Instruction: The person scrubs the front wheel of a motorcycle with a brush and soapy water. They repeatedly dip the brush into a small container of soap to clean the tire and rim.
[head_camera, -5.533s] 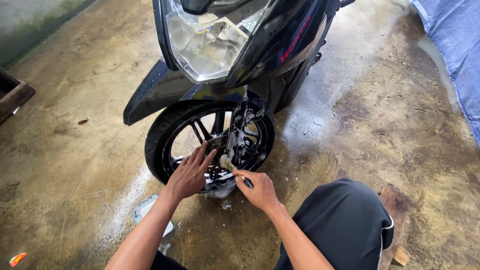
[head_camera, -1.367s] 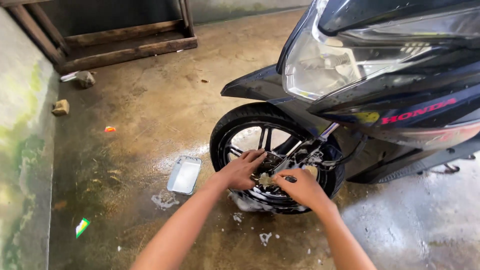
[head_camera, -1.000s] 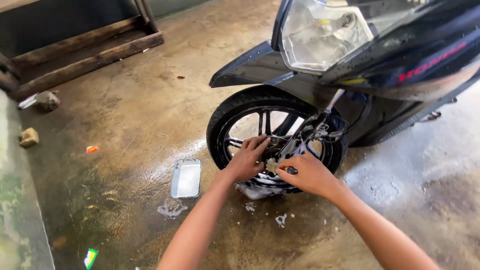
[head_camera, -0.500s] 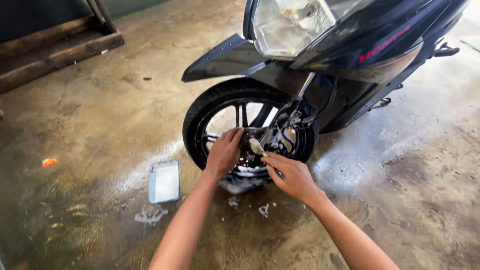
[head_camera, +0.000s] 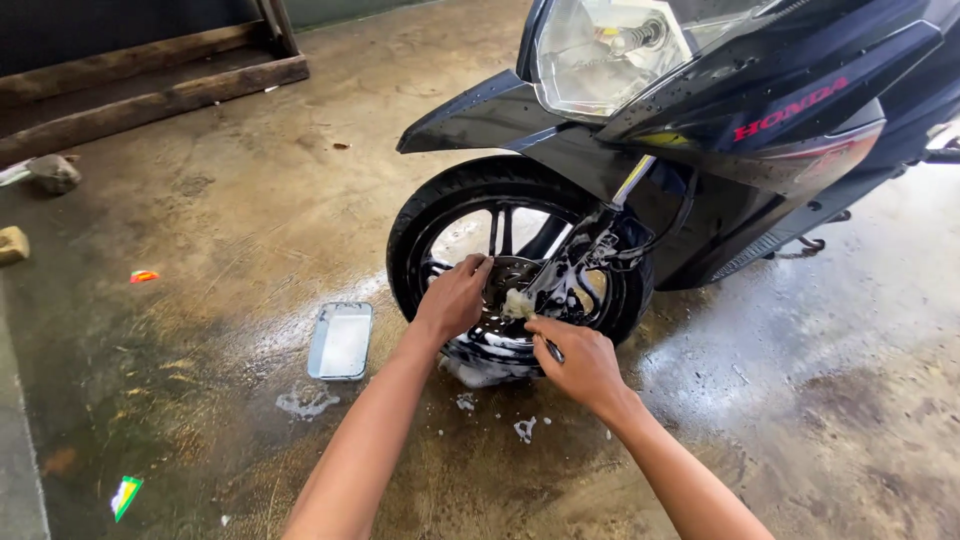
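A black scooter (head_camera: 720, 120) with a clear headlight is shown standing on a wet concrete floor (head_camera: 250, 230). Its black, soap-covered front wheel (head_camera: 440, 215) is seen at the centre of the view. The left hand (head_camera: 452, 300) is laid on the wheel's spokes, with the fingers curled over the grey brake disc (head_camera: 505, 272). The right hand (head_camera: 572, 362) is closed around the dark handle of a small brush (head_camera: 520, 305), whose foamy, pale head is pressed against the hub beside the fork leg. A shallow rectangular metal tray (head_camera: 341, 340) is seen on the floor to the left of the wheel, well apart from both hands. Patches of white foam (head_camera: 305, 402) are scattered on the floor near the tray and under the wheel. A wooden frame (head_camera: 150, 85) is seen at the upper left.
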